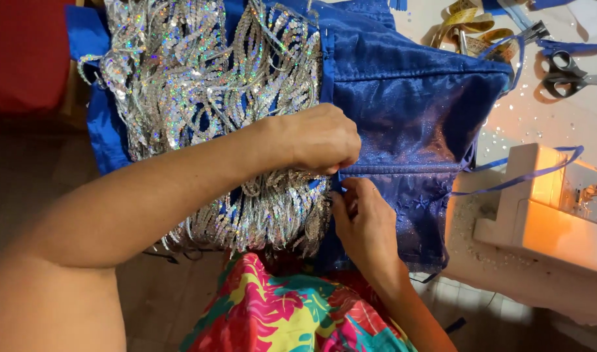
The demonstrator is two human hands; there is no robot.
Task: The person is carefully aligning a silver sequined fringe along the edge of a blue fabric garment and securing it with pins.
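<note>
Blue garment (416,111) seam runs sideways between your hands; left hand (321,138) pinches it above, right hand (363,221) pinches below, touching.

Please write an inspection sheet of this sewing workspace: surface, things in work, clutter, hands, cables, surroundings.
Surface: pale table, speckled with small shiny bits.
Things in work: blue garment spread out, its left part covered by silver sequin fringe; a seam runs between the hands.
Clutter: black-handled scissors, yellow measuring tape, loose blue ribbon.
Hands: left hand rests on the garment, fingers pinching at the seam; right hand pinches the blue edge just below it. Whether a needle is held cannot be told.
Cables: nothing seen.
Surroundings: white sewing machine at right, red surface at upper left, flowered clothing on the lap.
</note>
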